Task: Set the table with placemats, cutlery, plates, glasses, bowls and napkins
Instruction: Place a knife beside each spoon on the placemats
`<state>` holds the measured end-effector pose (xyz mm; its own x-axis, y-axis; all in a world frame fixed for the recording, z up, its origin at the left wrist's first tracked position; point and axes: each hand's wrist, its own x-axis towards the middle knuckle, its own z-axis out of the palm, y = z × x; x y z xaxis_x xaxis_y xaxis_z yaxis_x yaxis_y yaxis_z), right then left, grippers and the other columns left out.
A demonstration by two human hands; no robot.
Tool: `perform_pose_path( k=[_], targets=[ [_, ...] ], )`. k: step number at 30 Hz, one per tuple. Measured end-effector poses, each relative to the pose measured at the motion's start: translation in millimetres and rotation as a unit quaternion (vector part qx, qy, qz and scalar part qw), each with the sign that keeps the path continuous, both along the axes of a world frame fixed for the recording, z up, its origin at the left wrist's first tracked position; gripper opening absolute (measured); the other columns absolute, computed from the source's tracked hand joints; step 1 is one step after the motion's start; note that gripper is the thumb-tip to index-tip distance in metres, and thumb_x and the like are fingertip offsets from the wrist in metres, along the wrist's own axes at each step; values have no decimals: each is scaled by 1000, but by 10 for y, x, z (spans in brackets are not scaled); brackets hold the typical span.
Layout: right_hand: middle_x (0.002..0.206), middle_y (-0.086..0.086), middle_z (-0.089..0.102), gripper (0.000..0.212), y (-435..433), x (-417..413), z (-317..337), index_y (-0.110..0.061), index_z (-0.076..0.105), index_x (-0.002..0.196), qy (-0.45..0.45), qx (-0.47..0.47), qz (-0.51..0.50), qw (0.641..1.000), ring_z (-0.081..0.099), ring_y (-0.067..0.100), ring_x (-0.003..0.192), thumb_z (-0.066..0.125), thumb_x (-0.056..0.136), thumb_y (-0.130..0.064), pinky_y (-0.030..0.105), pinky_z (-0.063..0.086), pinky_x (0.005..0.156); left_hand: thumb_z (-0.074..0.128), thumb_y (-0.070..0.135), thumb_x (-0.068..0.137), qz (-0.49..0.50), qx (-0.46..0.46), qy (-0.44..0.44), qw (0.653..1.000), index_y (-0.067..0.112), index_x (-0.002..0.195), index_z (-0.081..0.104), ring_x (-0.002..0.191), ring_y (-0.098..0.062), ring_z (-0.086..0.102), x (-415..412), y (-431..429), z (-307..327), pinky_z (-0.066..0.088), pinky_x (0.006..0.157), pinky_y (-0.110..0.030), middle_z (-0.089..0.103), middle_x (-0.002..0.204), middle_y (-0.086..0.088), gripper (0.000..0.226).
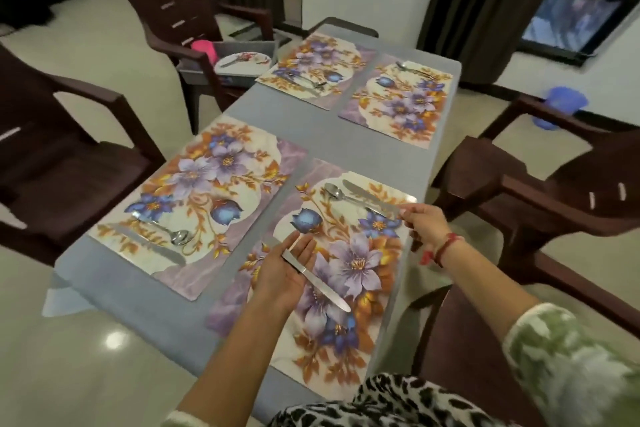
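The pink thing [205, 49] in the grey bin [249, 44] is blurred beyond telling.

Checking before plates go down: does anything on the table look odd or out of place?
One thing: the near right placemat already has a knife and spoon at its far edge, yet the left hand carries a second knife over it. Otherwise nothing stands out.

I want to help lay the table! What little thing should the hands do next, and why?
Probably the right hand should nudge the laid knife straight beside the spoon on the near-right placemat, then let go. Its fingertips pinch that knife's handle end, and the left hand carries a spare knife across its palm, waiting for a place.
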<state>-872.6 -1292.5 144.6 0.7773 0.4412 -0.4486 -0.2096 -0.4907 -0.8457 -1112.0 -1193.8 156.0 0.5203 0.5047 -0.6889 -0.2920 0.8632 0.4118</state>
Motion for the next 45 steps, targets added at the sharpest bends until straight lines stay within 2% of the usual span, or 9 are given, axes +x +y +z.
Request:
perform_pose_path(
  k=[8, 11, 20, 25, 30, 33, 37, 41, 45],
  targets=[
    [72, 0, 59, 14, 570, 640, -348, -13, 65, 85, -32, -52, 79, 995, 50, 9, 61, 55, 91, -5, 16, 42, 49, 38, 18, 101, 110, -18, 28, 993, 7, 102, 56, 97, -25, 62, 113, 24, -211, 46, 93, -35, 63, 110, -17, 21],
    [82, 5, 67, 10, 614, 812, -500, -16, 67, 83, -69, -76, 154, 983, 62, 18, 75, 60, 88, -10, 26, 52, 72, 35, 16, 102, 161, -24, 52, 985, 4, 109, 53, 96, -25, 62, 224, -44, -288, 43, 101, -38, 65, 103, -16, 24],
    [79, -1, 63, 16, 661, 1155, -601, -20, 59, 81, -334, -162, 434, 821, 57, 20, 72, 55, 89, -33, 28, 44, 62, 34, 17, 102, 320, -37, 73, 944, 8, 100, 57, 79, -23, 71, 964, -69, -261, 57, 76, -33, 68, 106, -12, 25],
    [94, 2, 62, 16, 768, 1284, -608, -20, 60, 91, -384, -135, 466, 786, 57, 21, 82, 51, 91, -34, 32, 47, 71, 31, 13, 103, 335, -17, 57, 940, 9, 100, 58, 76, -21, 72, 1428, -23, -61, 57, 75, -31, 71, 95, -12, 27],
    [86, -4, 61, 8, 933, 1297, -212, -22, 62, 87, -207, 71, 470, 855, 58, 12, 79, 61, 88, -29, 29, 48, 71, 26, 13, 103, 325, 17, 34, 945, 8, 105, 56, 99, -25, 61, 1714, 33, 133, 45, 93, -36, 64, 107, -15, 30],
    [73, -1, 62, 17, 962, 1155, 119, -21, 65, 78, -62, 96, 583, 804, 57, 9, 67, 64, 86, -36, 28, 46, 66, 28, 14, 103, 308, 37, -8, 951, 9, 104, 57, 101, -23, 61, 1835, 106, 179, 43, 96, -36, 65, 107, -14, 29],
    [67, 0, 58, 5, 937, 1109, 271, -6, 58, 83, -22, 58, 626, 777, 54, 0, 51, 62, 86, -6, 18, 43, 54, 29, 13, 103, 267, 72, -41, 960, 9, 104, 55, 104, -24, 58, 2136, 258, 229, 41, 99, -38, 63, 107, -12, 26],
    [69, -1, 54, 7, 877, 1406, 266, -12, 48, 98, -224, 24, 598, 769, 54, 21, 64, 44, 93, -16, 37, 40, 62, 29, 15, 102, 214, 61, -69, 973, 7, 108, 55, 101, -22, 60, 2522, 338, 238, 48, 90, -32, 64, 108, -12, 28],
    [55, -7, 42, 7, 893, 1908, 313, -21, 39, 101, -322, 62, 541, 774, 42, 11, 49, 36, 96, -24, 32, 29, 51, 36, 20, 100, 124, 63, -49, 989, 9, 115, 58, 100, -20, 64, 2970, 478, 261, 48, 92, -32, 68, 110, -9, 28]
  ],
)
